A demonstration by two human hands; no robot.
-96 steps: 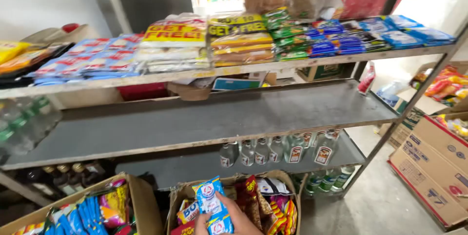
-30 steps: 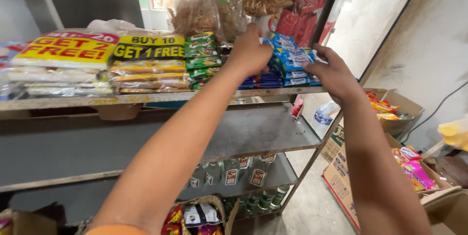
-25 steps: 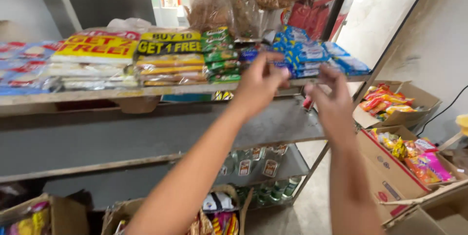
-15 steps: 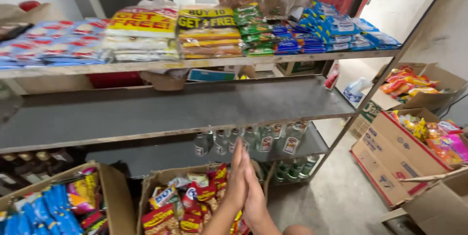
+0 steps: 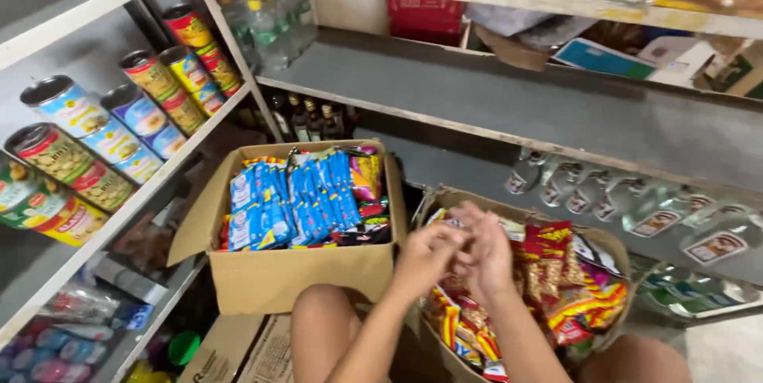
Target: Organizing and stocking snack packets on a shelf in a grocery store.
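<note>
Shelves and floor, with the stock you see on them

To your left a pale shelf [image 5: 119, 216] carries tins [image 5: 119, 125] lying on their sides; the grey middle shelf [image 5: 556, 109] ahead holds a flat blue-green box [image 5: 600, 57] at its back, and the shelf below it carries clear glass bottles [image 5: 636, 212]. On the floor stand a cardboard box of blue sachets [image 5: 286, 272] and, just beside it, a cardboard box of red and yellow snack packets [image 5: 524, 288].

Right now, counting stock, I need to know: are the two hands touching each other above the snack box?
Touching. The head view shows the left hand and right hand pressed together, fingers overlapping, above the box of snack packets.
</note>
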